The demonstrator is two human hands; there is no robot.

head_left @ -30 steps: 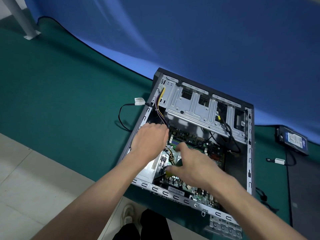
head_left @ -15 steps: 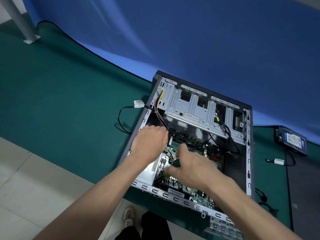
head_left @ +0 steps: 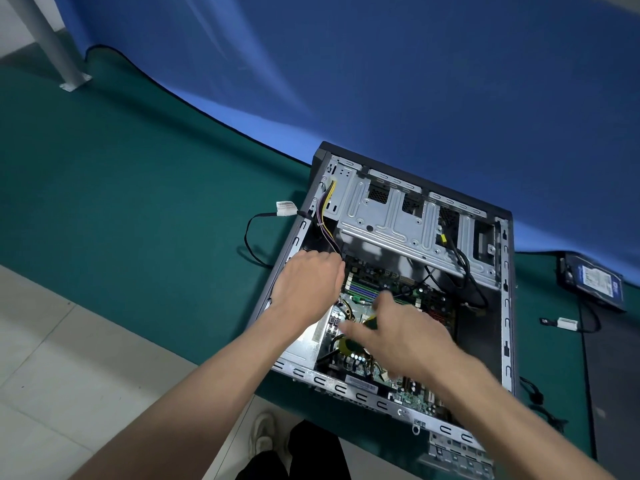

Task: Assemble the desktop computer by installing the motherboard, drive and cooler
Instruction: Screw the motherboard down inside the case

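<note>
An open black computer case (head_left: 504, 341) lies on its side on a green mat. The green motherboard (head_left: 367, 282) sits inside it, below the silver drive cage (head_left: 408, 230). My left hand (head_left: 308, 285) is at the board's upper left corner, beside a purple and yellow cable bundle (head_left: 325, 216). Its fingers curl down out of sight. My right hand (head_left: 401, 336) hovers over the middle of the board, motion-blurred, and grips a yellow and black tool handle (head_left: 372, 319) between thumb and fingers. A hard drive (head_left: 592, 282) with a blue label lies on the mat, right of the case.
A black cable with a white plug (head_left: 286, 207) trails left of the case. Another white plug (head_left: 568, 323) lies to the right, beside a black mat (head_left: 616, 393). A loose metal bracket (head_left: 457, 457) sits at the table's front edge. Blue cloth hangs behind, with a grey leg (head_left: 48, 46) at far left.
My right hand has shifted slightly over the board, its forefinger moving a little to the right. My left hand has stayed by the cable bundle.
</note>
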